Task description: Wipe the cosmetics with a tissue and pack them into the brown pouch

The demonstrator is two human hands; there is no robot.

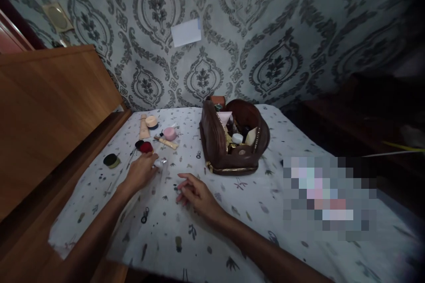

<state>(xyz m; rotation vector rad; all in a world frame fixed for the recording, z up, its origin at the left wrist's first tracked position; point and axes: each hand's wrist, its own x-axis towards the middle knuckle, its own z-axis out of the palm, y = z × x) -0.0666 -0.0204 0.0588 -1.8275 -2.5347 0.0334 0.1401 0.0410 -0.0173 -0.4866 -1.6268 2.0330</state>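
Note:
My left hand (142, 171) is closed round a small white tube (160, 163) with a shiny silvery end, low over the cloth. Just beyond its knuckles lies a round red cosmetic container (146, 147). To the right, my right hand (196, 195) hovers above the cloth with loosely bent fingers apart, holding nothing. A brown make-up bag (212, 141) stands unzipped beyond my right hand, with a white-lidded jar (237, 138) and other cosmetics inside. Near my left hand are a pink round container (170, 133) and a slim cream-coloured tube (168, 143).
A green jar with a dark lid (112, 161) sits at the left. Behind are a beige tube (144, 127) and a beige-topped jar (152, 122). Patterned cloth (179, 243) covers the surface. A wooden panel (56, 110) borders the left; the patterned wall stands behind. A patch at right is pixelated.

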